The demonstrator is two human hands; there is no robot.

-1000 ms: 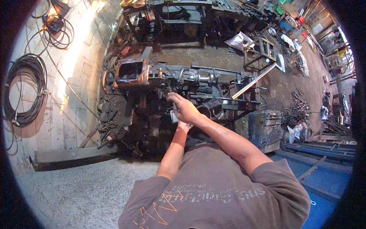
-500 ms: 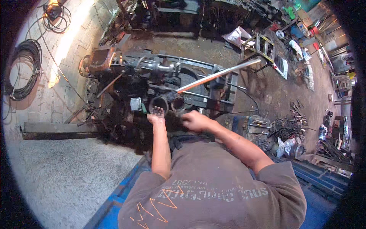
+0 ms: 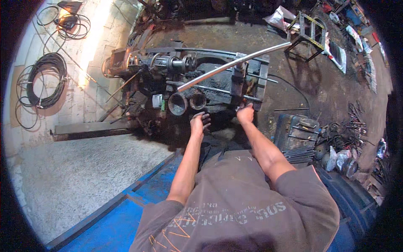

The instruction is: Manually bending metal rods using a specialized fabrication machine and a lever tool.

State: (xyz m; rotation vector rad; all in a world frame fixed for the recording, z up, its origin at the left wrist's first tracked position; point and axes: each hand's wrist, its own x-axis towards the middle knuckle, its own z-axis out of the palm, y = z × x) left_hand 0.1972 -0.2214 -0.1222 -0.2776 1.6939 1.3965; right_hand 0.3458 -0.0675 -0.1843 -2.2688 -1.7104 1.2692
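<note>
My left hand is held palm-inward just below two round cups, its fingers apart and nothing in them. Nearest to it are a dark round cup and a larger grey cup on the front of a greasy machine. My right hand is closed at the machine's lower right corner; what its fingers grip there is too small to make out. A long shiny metal bar lies slantwise over the machine and sticks out past its right end.
A dark metal toolbox with rods on it stands right of my right arm. A metal step stand is at the far right. Left are a coiled black cable and a low beam. Blue metal lies beneath me.
My left hand has moved right, from the larger cup to below the smaller one. My right hand has gone right to the machine's corner. The view has shifted.
</note>
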